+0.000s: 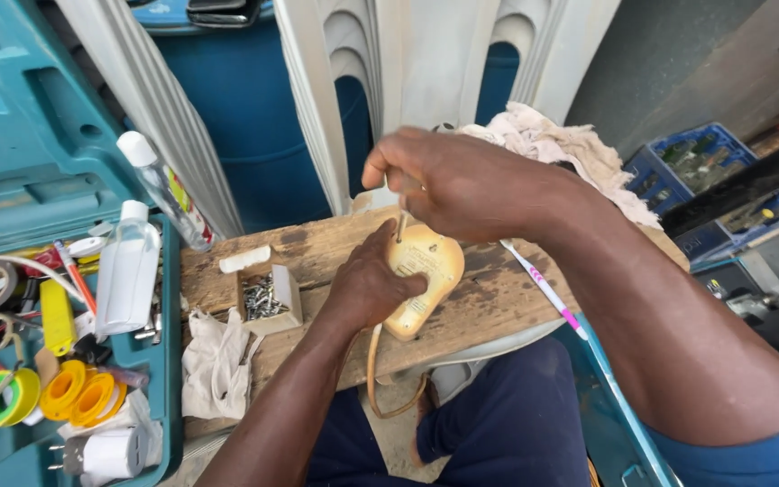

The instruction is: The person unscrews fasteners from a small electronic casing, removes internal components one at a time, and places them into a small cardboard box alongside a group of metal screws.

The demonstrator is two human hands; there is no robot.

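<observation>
Left hand (367,289) clamps smooth yellowed plastic teardrop-shaped casing (421,280) on rough weathered wooden plank (317,252). Right hand (462,185) pinches thin tool (401,221), probably screwdriver. Small cardboard box of metal screws (266,299) just left; plank edge close.

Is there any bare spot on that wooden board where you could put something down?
Yes: bare wood on the board between the small box of screws and the left hand, and right of the yellowed casing, up to the toothbrush. The teal toolbox is crammed.

A device (421,275) lies on the plank (489,302) between both hands; a screw box (268,298) sits left, the toolbox (65,361) farther left.
</observation>
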